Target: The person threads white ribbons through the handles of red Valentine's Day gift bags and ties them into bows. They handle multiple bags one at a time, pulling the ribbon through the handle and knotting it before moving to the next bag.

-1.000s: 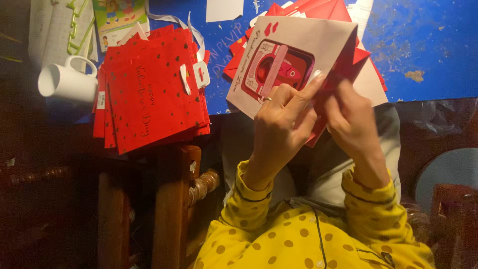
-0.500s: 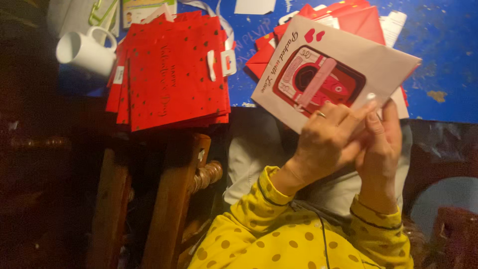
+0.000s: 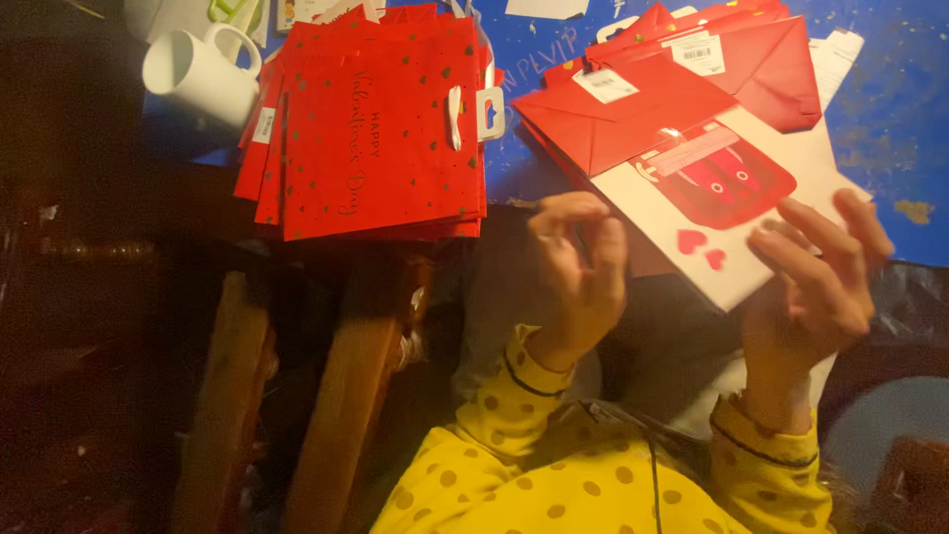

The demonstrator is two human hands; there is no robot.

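The right hand [image 3: 816, 287] gripped the white paper gift bag [image 3: 732, 222] by its lower edge, above the blue table [image 3: 890, 109]; the left hand [image 3: 578, 272] hovered loosely curled, empty. The bag appeared light, flat, creasable; edges suited grasping.

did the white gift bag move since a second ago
Yes. The white gift bag has dropped from upright in both hands to lying flat by the red envelopes, with only the right hand touching.
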